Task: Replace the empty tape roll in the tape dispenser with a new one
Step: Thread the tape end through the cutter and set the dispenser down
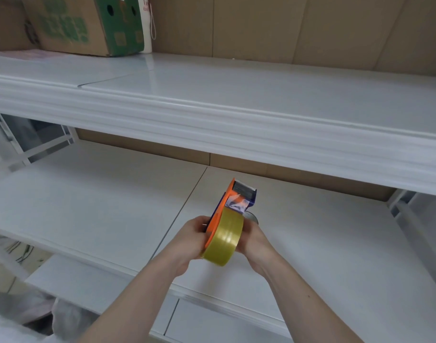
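Note:
An orange and purple tape dispenser [230, 196] is held upright over the middle white shelf, its metal blade end pointing away from me. A full yellowish tape roll [224, 240] sits in it, with a strip of clear tape running up toward the blade. My left hand [191, 237] grips the dispenser's orange side plate. On the other side my right hand [253, 237] presses against the roll. A small grey round object [252, 216] peeks out behind the right hand; I cannot tell what it is.
White shelves [236, 115] run across above and below the hands. A cardboard box with green print [88, 23] stands on the upper shelf at far left. Cardboard sheets [311, 28] line the back. Crumpled plastic wrap [26, 310] lies at the lower left.

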